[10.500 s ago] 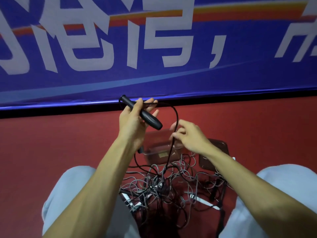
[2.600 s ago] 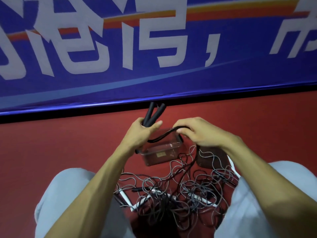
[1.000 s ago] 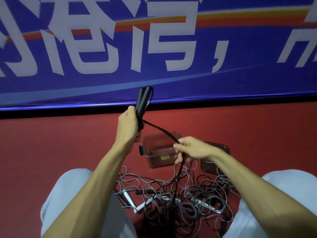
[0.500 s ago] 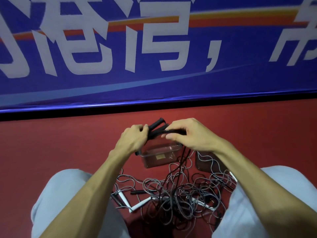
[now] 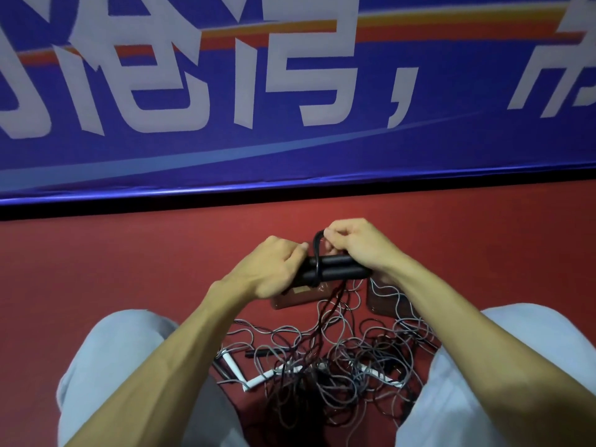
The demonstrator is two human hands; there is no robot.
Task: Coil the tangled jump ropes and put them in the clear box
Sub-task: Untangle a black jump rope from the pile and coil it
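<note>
Early days, I reckon. Your left hand (image 5: pixel 274 272) grips both black handles (image 5: pixel 342 270); your right hand (image 5: pixel 358 246) pinches the cord (image 5: pixel 317 253) looped round them; the grey tangle (image 5: pixel 348 356) lies uncoiled beside the clear box (image 5: pixel 298 297).

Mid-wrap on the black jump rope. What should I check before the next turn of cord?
1. The left hand grips both black cylindrical jump-rope handles side by side: ok.
2. The right hand pinches the thin black cord looped over the handles: ok.
3. Cord fully wound: not ok; strands hang from the handles down to the tangle of thin grey ropes.
4. Cord free of that tangle: cannot tell.
5. The clear plastic box open and unobstructed: cannot tell; the hands cover most of it.
</note>
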